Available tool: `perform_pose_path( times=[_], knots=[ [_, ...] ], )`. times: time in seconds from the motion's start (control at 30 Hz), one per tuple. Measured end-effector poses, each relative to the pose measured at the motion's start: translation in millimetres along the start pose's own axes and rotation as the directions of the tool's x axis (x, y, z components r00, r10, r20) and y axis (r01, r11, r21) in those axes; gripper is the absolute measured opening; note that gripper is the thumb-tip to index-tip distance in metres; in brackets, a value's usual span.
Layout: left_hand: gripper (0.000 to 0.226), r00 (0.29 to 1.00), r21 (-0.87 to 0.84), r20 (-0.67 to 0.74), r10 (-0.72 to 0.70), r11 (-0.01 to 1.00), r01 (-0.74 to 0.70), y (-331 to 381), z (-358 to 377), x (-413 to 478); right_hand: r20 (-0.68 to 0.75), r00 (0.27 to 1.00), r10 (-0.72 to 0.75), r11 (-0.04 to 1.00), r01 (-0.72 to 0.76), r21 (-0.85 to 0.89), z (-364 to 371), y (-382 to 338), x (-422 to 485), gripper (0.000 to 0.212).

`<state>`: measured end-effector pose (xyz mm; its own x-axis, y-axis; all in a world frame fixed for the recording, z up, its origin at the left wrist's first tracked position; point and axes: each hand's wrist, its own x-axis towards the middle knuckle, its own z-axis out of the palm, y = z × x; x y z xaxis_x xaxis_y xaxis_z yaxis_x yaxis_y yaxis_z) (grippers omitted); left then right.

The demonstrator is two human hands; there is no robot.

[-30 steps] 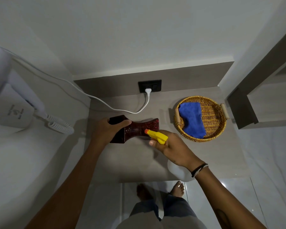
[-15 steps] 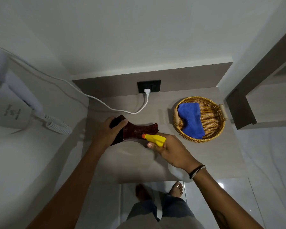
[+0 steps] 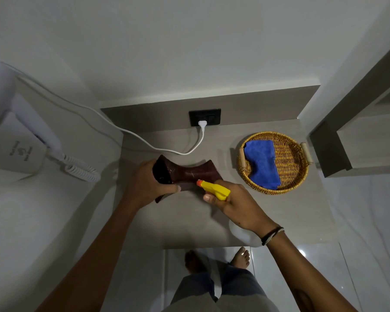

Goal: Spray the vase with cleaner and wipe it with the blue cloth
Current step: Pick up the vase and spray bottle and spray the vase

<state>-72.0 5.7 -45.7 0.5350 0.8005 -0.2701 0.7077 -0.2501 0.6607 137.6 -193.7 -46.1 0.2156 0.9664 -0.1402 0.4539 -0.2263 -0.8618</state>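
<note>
A dark red vase with a narrow waist lies on its side above the grey counter. My left hand grips its wide left end. My right hand holds a spray bottle with a yellow head and orange nozzle; the nozzle points at the vase's middle from close by. The bottle's white body shows below my wrist. The blue cloth lies folded in a round wicker basket to the right, untouched.
A white cable runs from a black wall socket across the counter's back to a wall-mounted hair dryer on the left. A grey shelf unit rises on the right. My bare feet stand on the glossy floor below the counter edge.
My left hand has turned the vase, so its dark open end now faces more toward me. The spray nozzle stays close to the vase's middle.
</note>
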Motion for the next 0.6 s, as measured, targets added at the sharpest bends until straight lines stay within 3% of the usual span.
perform_pose_path(
  times=[0.07,0.23,0.4,0.6],
  knots=[
    [0.055,0.991,-0.060,0.006,-0.131,0.990,0.131,1,2,1,0.017,1.000,0.012,1.000,-0.012,-0.003,1,1,-1,0.035],
    [0.075,0.944,-0.186,-0.001,-0.330,0.927,0.324,1,5,6,0.015,1.000,-0.007,1.000,0.007,-0.022,2,0,2,0.036],
    [0.098,0.918,-0.287,0.006,-0.396,0.879,0.381,4,3,7,0.027,0.997,-0.067,0.994,0.069,-0.085,2,-7,6,0.041],
    [0.097,0.904,-0.290,0.001,-0.427,0.865,0.409,4,2,7,0.042,0.998,-0.036,0.994,0.040,-0.101,1,-4,9,0.043]
  ],
)
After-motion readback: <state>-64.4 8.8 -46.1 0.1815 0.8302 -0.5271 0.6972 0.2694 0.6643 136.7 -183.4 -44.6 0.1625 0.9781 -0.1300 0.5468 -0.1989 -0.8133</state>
